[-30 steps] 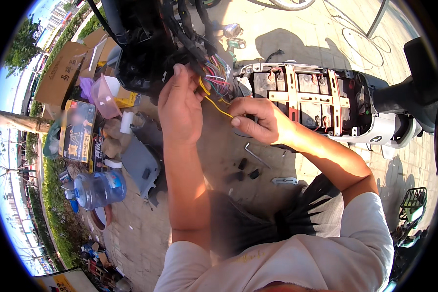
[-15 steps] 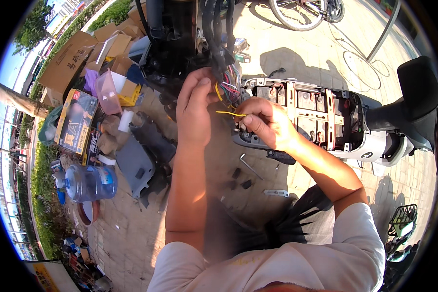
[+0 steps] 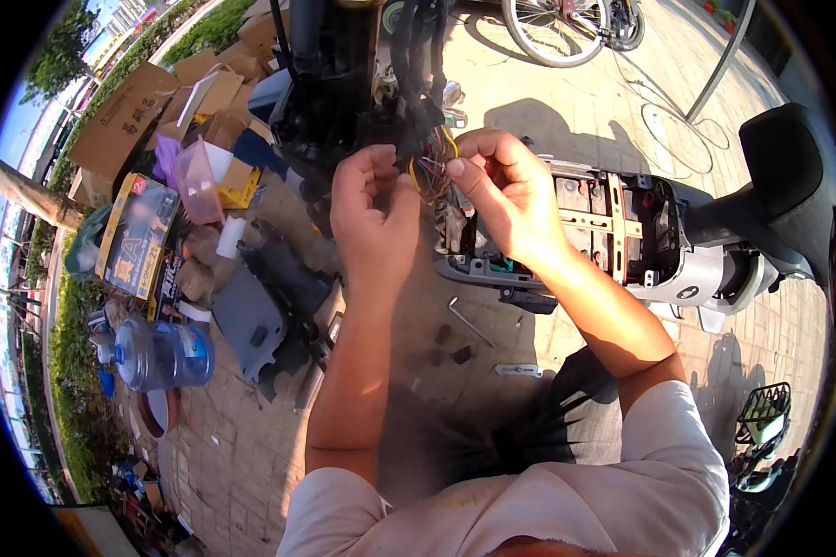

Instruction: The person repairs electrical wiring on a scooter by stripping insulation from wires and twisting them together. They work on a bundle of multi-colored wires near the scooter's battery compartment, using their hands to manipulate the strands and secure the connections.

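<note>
A bundle of thin coloured wires hangs from thick black-wrapped cables in front of me. At the bundle's right side, my right hand pinches a yellow wire between thumb and forefinger. My left hand is on the other side, its fingers curled and thumb bent against another yellow stretch of wire; the exact grip is partly hidden. To the right lies the opened grey body of an electric scooter, with batteries under a brass-coloured metal bracket.
An L-shaped hex key and a folded utility knife lie on the paving. Left are a grey plastic panel, a blue water jug, a boxed item and cardboard boxes. A bicycle wheel stands behind.
My right hand has moved up and turned; the yellow wire that pointed left from its fingers now runs upward. My left hand has shifted slightly down and its fingers are more curled.
</note>
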Tool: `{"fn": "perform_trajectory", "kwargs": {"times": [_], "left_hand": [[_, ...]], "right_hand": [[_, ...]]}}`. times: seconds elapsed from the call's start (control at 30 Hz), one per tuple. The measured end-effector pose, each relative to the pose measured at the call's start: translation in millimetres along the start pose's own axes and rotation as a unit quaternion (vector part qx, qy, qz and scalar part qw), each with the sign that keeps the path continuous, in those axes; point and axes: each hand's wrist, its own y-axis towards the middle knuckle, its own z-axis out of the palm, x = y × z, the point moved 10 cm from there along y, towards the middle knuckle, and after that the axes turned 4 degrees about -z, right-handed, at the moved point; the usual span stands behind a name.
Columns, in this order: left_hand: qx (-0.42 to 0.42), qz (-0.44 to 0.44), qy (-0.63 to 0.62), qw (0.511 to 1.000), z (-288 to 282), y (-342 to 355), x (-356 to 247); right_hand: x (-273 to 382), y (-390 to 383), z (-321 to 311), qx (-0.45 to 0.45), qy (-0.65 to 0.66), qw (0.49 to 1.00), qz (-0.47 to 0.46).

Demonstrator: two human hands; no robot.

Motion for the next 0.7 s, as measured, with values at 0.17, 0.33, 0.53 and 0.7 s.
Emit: {"fn": "perform_trajectory", "kwargs": {"times": [0.17, 0.33, 0.53, 0.7], "left_hand": [[0.036, -0.022, -0.106, 0.993, 11, -8, -3], [0.015, 0.060, 0.059, 0.996, 15, -11, -15], [-0.092, 0.160, 0.136, 0.973, 0, -9, -24], [-0.042, -0.016, -0.180, 0.983, 8, 1, 8]], "right_hand": [[3, 4, 6, -0.006, -0.009, 0.998, 0.066], [26, 16, 15, -0.003, -0.122, 0.991, -0.053], [32, 26, 17, -0.041, -0.115, 0.991, -0.057], [35, 37, 2, -0.056, -0.217, 0.965, -0.139]]}}
